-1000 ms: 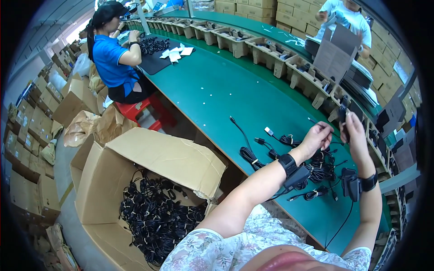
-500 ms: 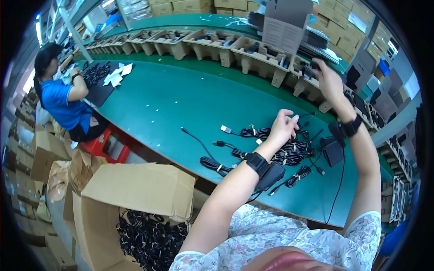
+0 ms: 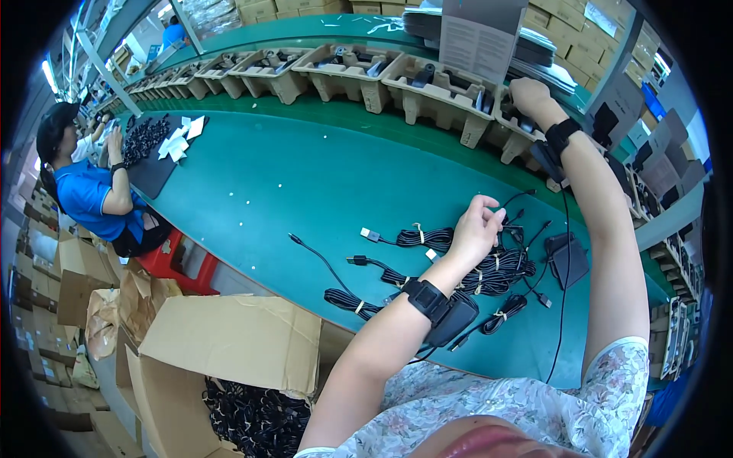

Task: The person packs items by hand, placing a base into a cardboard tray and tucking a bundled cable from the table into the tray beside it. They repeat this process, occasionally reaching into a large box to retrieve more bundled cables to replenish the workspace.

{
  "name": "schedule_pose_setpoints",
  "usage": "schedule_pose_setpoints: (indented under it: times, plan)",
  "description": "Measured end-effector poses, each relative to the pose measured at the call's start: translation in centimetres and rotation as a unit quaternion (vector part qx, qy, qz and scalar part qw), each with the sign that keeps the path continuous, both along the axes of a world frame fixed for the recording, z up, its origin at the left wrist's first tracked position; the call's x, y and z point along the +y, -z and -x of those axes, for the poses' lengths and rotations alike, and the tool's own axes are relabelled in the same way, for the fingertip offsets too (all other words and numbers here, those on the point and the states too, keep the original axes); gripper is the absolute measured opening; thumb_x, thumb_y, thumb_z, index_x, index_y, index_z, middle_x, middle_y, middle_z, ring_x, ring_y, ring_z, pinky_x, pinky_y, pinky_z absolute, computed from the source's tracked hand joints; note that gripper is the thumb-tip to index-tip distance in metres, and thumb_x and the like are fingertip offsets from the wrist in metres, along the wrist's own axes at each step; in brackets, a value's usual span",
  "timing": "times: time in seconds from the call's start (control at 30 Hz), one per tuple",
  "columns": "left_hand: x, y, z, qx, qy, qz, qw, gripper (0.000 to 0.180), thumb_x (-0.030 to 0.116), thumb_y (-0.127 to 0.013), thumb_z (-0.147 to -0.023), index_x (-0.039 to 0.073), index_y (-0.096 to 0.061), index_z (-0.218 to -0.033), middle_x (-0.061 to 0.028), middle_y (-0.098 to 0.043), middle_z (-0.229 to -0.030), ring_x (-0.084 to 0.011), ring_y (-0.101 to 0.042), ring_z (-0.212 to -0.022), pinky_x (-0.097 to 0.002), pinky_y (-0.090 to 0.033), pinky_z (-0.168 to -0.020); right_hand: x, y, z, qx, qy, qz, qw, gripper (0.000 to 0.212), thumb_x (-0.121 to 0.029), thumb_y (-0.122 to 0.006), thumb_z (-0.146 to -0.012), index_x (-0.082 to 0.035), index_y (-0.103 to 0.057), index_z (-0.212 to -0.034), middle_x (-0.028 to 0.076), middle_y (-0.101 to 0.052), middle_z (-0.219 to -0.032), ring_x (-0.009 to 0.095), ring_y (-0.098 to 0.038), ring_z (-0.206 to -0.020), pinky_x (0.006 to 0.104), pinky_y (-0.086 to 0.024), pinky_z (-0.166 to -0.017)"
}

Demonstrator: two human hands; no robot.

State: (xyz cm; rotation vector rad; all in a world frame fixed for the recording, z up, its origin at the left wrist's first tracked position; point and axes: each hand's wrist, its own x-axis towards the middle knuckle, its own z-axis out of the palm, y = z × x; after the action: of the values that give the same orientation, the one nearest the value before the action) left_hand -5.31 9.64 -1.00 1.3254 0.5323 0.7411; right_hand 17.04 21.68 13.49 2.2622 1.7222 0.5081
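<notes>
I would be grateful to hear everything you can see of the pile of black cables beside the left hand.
The pile of black cables is made of smooth, plastic-looking leads wound into coils, with pale ties around some. Loose lead ends stick out on its right side. It lies on the green bench, right of the left forearm. The left hand is at its far left edge, hiding part of it; whether they touch is unclear.

Black cables [image 3: 500,272], coiled and banded, clustered on the green tabletop [image 3: 321,183]
</notes>
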Motion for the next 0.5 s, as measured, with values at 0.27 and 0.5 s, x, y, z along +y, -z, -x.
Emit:
schedule_pose_setpoints:
  times: [0.27,0.5]
  plan:
    - [-0.5,-0.6,-0.5,0.038,-0.016,-0.037,0.998,0.023,0.012,-0.053,-0.087,-0.001,-0.045,-0.104,-0.006,-0.054,-0.077,-0.009,-0.054,-0.055,-0.0225,-0.044,-0.05,1.3,5.9,-0.5,0.106,0.087,-0.332,0.933,0.02,-0.011,-0.055,-0.08,0.002,-0.059,-0.094,0.023,-0.061,-0.094,0.032,-0.059,-0.092,0.0394,-0.048,-0.077]
    - [0.0,0.3,0.0,0.023,-0.04,-0.062,0.997,0.021,0.009,-0.056,-0.084,0.0,-0.047,-0.101,-0.0068,-0.054,-0.074,-0.012,-0.055,-0.053,-0.0251,-0.044,-0.048,-1.9,3.8,-0.8,0.4,0.011,-0.165,0.902,0.021,-0.013,-0.052,-0.083,0.003,-0.057,-0.096,0.024,-0.059,-0.093,0.037,-0.056,-0.09,0.0421,-0.046,-0.075]
